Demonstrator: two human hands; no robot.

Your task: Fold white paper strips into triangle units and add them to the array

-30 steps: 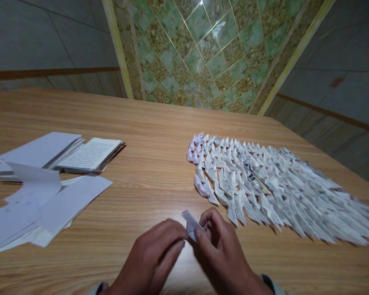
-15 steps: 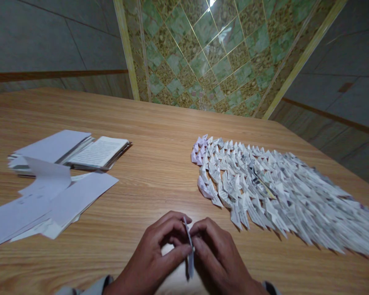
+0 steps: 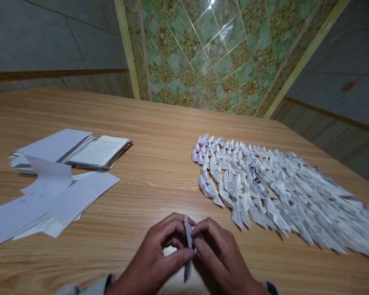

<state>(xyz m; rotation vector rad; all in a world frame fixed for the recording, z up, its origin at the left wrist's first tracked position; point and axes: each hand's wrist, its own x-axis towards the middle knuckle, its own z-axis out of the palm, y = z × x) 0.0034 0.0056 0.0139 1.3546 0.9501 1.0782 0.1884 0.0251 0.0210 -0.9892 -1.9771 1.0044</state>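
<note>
A small folded piece of white paper (image 3: 188, 236) stands nearly edge-on between my hands, above the near part of the table. My left hand (image 3: 164, 250) pinches it from the left, thumb on the near side and fingers behind. From the right, my right hand (image 3: 217, 252) grips its edge between thumb and bent index finger. The fold's exact shape is hard to make out from this angle. To the right lie many folded paper boats (image 3: 258, 184) in tight rows, mostly of printed paper, a few pale lilac at the left end.
Loose white sheets (image 3: 83, 196) overlap on the left of the wooden table (image 3: 160, 164). Behind them are a stack of blank paper (image 3: 57, 145) and a stack of printed pages (image 3: 100, 149). A tiled wall (image 3: 203, 61) rises beyond the far edge.
The folded paper has turned slightly between my fingers, showing a little more of its face near the top. Both hands keep nearly the same place and grip.
</note>
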